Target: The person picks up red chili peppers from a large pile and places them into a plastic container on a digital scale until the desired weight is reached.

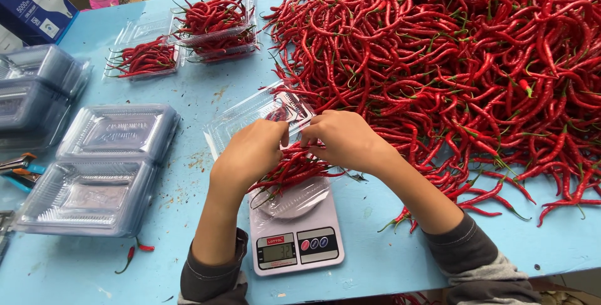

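While under both hands (250, 151), glossy red chillies (294, 170), thin, curved, bunched.

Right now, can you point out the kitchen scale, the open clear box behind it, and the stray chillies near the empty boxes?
kitchen scale (316, 245): head view, front panel.
open clear box (235, 129): head view, lid.
stray chillies (130, 256): head view, one red pod.

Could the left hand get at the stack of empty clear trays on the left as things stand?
Probably yes. The left hand is on the chillies over the scale, and only bare blue table lies between it and the stack of empty trays.
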